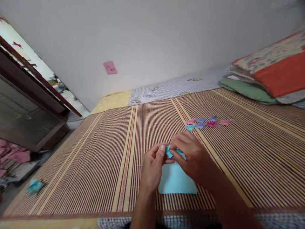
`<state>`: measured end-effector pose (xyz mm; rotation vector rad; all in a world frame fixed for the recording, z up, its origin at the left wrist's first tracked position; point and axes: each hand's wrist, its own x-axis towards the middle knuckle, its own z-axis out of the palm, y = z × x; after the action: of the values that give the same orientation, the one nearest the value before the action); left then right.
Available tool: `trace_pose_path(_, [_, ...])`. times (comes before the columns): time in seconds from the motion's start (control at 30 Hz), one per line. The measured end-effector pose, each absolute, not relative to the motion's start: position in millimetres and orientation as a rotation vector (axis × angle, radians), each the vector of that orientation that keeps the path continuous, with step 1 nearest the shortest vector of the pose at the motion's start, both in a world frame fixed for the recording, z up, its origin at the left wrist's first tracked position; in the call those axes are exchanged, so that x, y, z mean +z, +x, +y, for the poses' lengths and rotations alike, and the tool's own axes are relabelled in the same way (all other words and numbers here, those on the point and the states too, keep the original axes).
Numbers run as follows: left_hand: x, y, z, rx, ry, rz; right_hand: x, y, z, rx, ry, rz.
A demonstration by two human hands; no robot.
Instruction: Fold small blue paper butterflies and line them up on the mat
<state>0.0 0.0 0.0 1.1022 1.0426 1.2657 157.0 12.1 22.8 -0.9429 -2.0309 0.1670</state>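
My left hand point(153, 167) and my right hand point(192, 156) meet over a striped bamboo mat point(95, 159). Both pinch a small folded light-blue paper piece point(170, 152) between thumbs and fingertips. Under the hands lies a flat sheet of light-blue paper point(176, 181). Just beyond the hands, several small folded paper pieces point(206, 122) in pink, purple and blue lie in a row on the mat.
A stack of folded blankets and pillows point(269, 73) sits at the far right. A dark wooden cabinet point(26, 108) stands at left, with clothes point(14, 159) on the floor. A crumpled blue paper point(34, 186) lies at the mat's left edge. A pink note point(110, 67) sticks on the wall.
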Motion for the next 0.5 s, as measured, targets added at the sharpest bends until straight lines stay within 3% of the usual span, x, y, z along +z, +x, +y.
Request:
trace_pose_path(0.27, [-4.7,-17.0,2.5,0.986,1.033,0.721,27.3,158.4,12.9,0.201,-0.936,-1.962])
trace_pose_path(0.5, [-10.1,-10.3,2.8,1.007,1.021,0.705,28.1,156.0,11.7,0.161,-0.941,-1.978])
